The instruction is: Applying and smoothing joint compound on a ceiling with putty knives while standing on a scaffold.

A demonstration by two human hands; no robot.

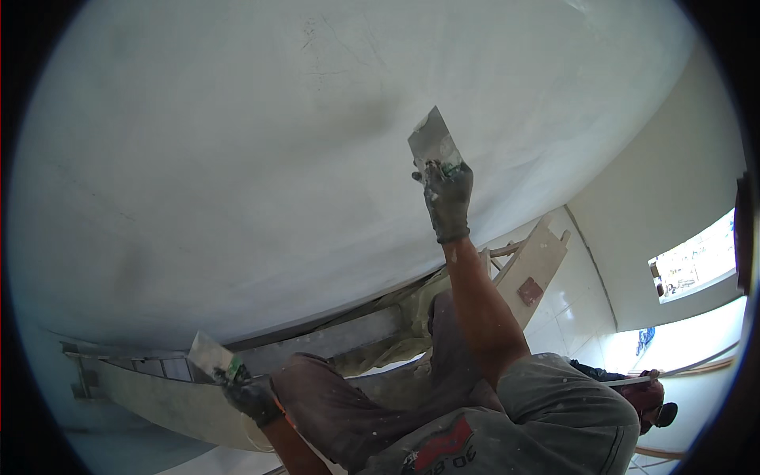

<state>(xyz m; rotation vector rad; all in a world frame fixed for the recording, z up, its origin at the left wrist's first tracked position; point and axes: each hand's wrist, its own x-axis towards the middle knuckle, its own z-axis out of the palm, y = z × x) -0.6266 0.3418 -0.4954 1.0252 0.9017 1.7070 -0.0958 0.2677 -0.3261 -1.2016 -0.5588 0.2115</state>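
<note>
My right hand [449, 198], in a dark glove, is raised in front of a large whitish-grey plastered wall [222, 174]. It grips a putty knife [434, 138] with a wide metal blade pointing up; I cannot tell whether the blade touches the plaster. Low on the left, my left hand [253, 398], also gloved, is closed round a second putty knife [210, 355]. That blade is smeared with pale material and points up and left, beside my bent knee. Bits of green show at both handles, which the fingers mostly hide.
Pale scaffold boards [150, 400] run under and beside my legs. To the right a board [529, 273] with a reddish patch slants upward. A bright window opening [697, 260] is at the right, a blue item [645, 340] below it. Another person [645, 396] is at the lower right.
</note>
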